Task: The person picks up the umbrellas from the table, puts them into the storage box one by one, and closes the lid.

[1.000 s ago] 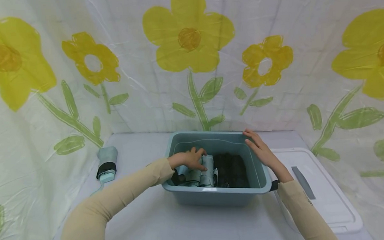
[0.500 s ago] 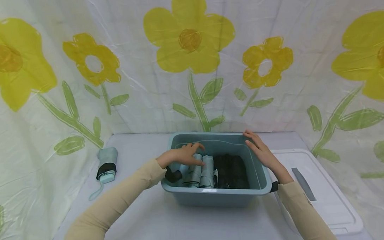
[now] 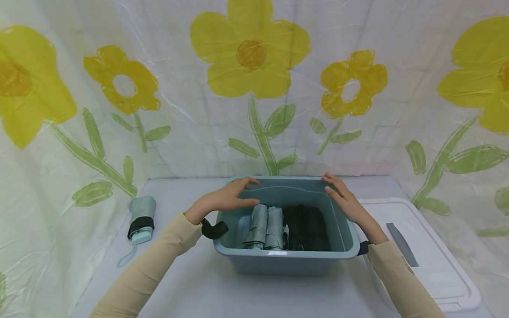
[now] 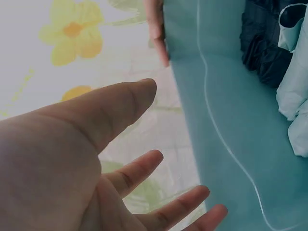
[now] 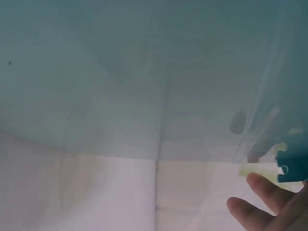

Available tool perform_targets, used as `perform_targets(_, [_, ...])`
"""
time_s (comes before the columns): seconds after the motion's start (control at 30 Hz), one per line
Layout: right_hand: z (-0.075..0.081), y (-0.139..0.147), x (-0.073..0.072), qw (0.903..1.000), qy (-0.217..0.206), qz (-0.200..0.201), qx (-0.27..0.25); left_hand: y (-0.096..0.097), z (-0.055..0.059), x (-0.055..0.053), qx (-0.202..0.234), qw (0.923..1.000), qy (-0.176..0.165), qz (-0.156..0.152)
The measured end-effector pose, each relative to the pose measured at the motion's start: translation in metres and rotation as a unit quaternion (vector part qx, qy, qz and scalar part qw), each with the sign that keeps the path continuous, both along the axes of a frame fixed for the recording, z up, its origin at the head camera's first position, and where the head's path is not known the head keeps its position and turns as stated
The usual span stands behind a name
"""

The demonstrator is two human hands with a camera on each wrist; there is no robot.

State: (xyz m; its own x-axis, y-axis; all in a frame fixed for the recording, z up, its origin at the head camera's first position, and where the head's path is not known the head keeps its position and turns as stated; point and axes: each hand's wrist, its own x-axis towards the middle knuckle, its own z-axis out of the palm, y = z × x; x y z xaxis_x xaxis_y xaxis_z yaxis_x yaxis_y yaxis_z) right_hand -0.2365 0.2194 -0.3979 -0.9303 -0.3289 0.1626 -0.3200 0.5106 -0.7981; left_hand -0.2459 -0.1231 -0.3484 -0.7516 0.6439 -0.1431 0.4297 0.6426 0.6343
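Note:
A blue-green plastic bin (image 3: 279, 265) stands on the table, holding two light grey-green folded umbrellas (image 3: 275, 226) side by side and dark folded bundles (image 3: 306, 227) to their right. My left hand (image 3: 226, 198) hovers over the bin's back left corner, thumb and fingers spread with nothing between them. In the left wrist view, that palm (image 4: 53, 163) is bare beside the bin's wall (image 4: 226, 115). My right hand (image 3: 345, 201) lies along the right rim, fingers extended; in the right wrist view its fingertips (image 5: 262, 187) show outside the bin wall (image 5: 120, 86).
Another folded umbrella (image 3: 142, 214) with a black band and a wrist loop lies on the table at the left. A white lid (image 3: 434, 255) with a grey handle lies right of the bin. Behind hangs a curtain (image 3: 182, 147) printed with yellow flowers.
My left hand has lifted off the light umbrellas and moved left and back to the bin's left corner. The umbrellas are now fully uncovered. My right hand has stayed on the rim.

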Motion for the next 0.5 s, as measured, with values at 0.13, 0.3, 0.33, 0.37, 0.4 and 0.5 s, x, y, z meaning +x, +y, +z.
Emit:
perform_targets(0.13, [0.000,0.001,0.000,1.0000,0.001,-0.001,-0.001,-0.007,0.001,0.002,0.028,0.9995,-0.002,0.010])
perform_targets(0.3, [0.000,0.000,0.001,1.0000,0.001,-0.003,-0.001,-0.017,0.000,0.004,0.061,0.9980,0.008,0.016])
perform_targets(0.33, [0.000,0.000,0.001,1.0000,0.001,-0.003,-0.002,-0.019,0.000,0.005,0.067,0.9975,0.010,0.019])
perform_targets(0.37, [0.000,0.000,0.001,1.0000,0.001,-0.003,-0.002,-0.021,0.000,0.006,0.074,0.9969,0.012,0.023])
perform_targets(0.4, [0.000,0.000,0.001,1.0000,0.001,-0.003,-0.001,-0.023,0.000,0.007,0.081,0.9962,0.015,0.029])
perform_targets(0.5, [0.000,-0.001,0.001,1.0000,0.002,-0.003,-0.002,-0.030,-0.001,0.010,0.100,0.9932,0.021,0.057])
